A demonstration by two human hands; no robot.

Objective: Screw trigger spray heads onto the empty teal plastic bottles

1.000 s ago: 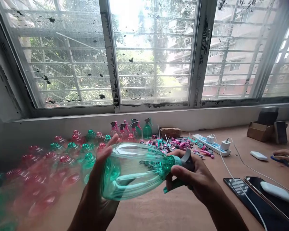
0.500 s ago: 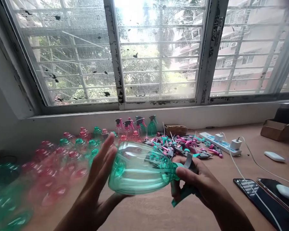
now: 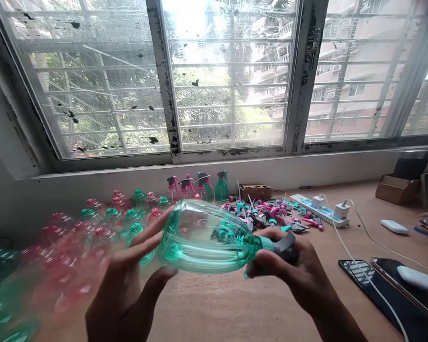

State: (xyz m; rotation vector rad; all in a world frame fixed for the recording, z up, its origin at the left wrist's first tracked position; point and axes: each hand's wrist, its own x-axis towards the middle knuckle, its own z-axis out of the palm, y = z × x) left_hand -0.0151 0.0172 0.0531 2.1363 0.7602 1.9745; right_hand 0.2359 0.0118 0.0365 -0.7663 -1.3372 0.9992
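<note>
Left hand [image 3: 128, 297], fingers spread, cradles the base of a teal plastic spray bottle [image 3: 203, 237], held above the desk [image 3: 214, 304]; right hand [image 3: 299, 270] curls tight around its grey trigger head [image 3: 287, 249]. Loose pink-and-teal trigger heads [image 3: 267, 213] lie at 12 o'clock.

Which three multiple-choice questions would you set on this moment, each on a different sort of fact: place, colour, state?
1. Where is the white power strip? A) Right of the pile of sprayer parts B) Inside the cardboard box C) On the phone
2. What colour is the bottle in the hands? A) Pink B) Green C) Amber
3. How is it held? A) Standing upright B) Sideways in the air C) Upside down

1 A: the strip lies beyond the pile's right side.
2 B: its clear plastic is tinted green.
3 B: the left hand and right hand hold it lengthwise above the desk.
</note>
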